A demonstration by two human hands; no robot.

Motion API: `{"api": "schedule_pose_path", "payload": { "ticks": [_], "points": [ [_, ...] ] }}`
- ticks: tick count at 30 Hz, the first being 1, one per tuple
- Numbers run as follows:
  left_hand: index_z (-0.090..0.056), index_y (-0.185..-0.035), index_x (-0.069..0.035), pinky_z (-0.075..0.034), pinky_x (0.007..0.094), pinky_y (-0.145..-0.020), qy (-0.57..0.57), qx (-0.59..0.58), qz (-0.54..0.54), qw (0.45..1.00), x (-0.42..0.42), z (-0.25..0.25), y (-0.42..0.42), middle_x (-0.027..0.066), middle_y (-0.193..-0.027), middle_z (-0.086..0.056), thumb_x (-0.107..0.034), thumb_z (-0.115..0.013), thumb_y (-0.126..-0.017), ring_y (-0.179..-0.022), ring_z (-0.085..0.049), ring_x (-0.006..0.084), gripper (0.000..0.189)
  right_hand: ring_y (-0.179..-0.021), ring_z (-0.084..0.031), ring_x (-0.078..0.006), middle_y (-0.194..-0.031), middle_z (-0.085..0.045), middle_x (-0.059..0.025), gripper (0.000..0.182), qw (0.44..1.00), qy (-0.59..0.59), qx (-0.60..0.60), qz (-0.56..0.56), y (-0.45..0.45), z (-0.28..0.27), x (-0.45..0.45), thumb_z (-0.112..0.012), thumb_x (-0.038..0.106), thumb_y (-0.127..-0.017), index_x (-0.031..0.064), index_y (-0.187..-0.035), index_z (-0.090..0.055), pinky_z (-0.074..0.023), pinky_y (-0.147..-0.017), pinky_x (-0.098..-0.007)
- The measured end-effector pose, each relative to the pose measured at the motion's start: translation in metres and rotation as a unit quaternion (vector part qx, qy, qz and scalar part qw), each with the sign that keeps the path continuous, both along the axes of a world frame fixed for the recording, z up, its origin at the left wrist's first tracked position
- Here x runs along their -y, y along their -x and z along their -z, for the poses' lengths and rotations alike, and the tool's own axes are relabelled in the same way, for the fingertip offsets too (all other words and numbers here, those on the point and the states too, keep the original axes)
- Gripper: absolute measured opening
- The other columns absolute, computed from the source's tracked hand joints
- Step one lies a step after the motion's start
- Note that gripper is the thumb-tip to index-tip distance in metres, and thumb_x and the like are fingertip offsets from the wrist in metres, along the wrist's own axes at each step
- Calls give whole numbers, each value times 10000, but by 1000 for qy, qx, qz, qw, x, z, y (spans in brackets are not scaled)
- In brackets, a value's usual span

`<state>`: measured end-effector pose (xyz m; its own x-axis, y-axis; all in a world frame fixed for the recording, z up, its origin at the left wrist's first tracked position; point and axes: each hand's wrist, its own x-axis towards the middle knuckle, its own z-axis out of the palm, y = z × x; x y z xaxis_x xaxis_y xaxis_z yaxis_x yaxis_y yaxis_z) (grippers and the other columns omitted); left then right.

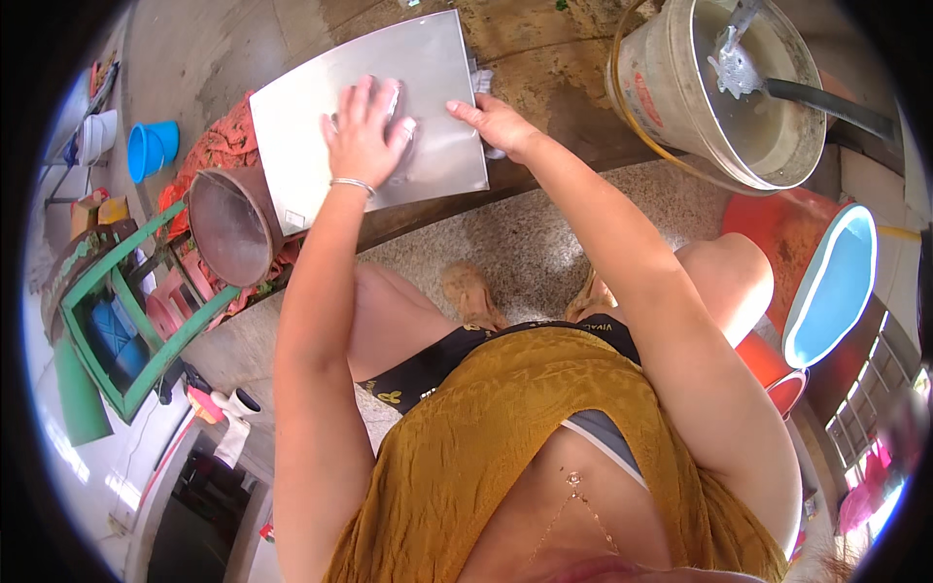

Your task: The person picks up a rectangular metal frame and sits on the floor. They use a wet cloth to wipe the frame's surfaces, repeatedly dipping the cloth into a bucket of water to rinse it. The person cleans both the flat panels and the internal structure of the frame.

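Note:
A shiny, pale grey panel that looks like sheet metal (437, 65) lies on a low, worn wooden bench (539, 44), with a small label near its lower left corner. My left hand (368, 131) rests palm down on the panel, fingers spread and holding nothing. At the panel's right edge, my right hand (503, 124) grips it with the thumb on top; the other fingers are mostly hidden. Part of a whitish cloth (481, 80) shows from beneath that edge.
Right of the bench top stands a large bucket (660, 95) of cloudy water, holding a black-handled tool (824, 106). A red tub (765, 233) sits beside my knee. To the left are a brown bucket (237, 226), a green frame (182, 339) and a blue bucket (154, 149).

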<state>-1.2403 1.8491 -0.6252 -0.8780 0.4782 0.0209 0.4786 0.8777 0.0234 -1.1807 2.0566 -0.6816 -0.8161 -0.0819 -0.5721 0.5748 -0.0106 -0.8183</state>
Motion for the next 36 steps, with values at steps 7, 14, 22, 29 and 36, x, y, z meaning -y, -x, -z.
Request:
{"api": "schedule_pose_path", "payload": {
  "ticks": [7,14,22,29,36],
  "points": [
    [-414,-1264,86,-385,372,-958,-416,57,-550,721,140,25,48,221,-1262,-488,-421,-440,-888,-1086,-537,331,632,-1117,-527,-303,-1211,-535,-222,774,993,-108,-25,-33,-2,-19,-5,-531,609,-801,-28,-1238,-483,-424,-927,-366],
    [-451,-1219,121,-354,365,-979,-370,319,-463,739,128,46,58,277,-1244,-489,-530,-343,-894,-1161,-491,336,735,-1023,-558,-271,-1140,-562,-211,786,977,-206,-7,54,6,-10,-62,-559,626,-767,-16,-1216,-501,-455,-854,-377],
    [-416,-1304,-12,-334,442,-1005,-174,200,-369,891,67,-3,61,264,-1282,-452,-561,-363,-861,-1212,-423,387,707,-695,-592,-147,-800,-622,-70,369,969,-178,-77,151,34,-89,-123,-680,332,-784,11,-954,-615,-477,-603,-283],
    [-351,-1372,-146,-265,599,-1006,-112,191,-327,919,16,-15,53,177,-1433,-264,-548,-479,-817,-1336,-210,356,697,-623,-551,-102,-725,-597,-19,186,953,219,-191,80,77,-196,-59,-532,199,-896,25,-887,-598,-443,-567,-236],
    [-102,-1455,-153,-232,681,-970,65,236,-216,945,3,-28,32,219,-1490,-37,-729,-685,-506,-1362,-49,435,1254,-1213,-395,-339,-1306,-407,-210,488,769,-536,-311,-158,91,-115,-26,-580,374,-829,78,-1213,-520,-362,-989,-413]
  ]
}}
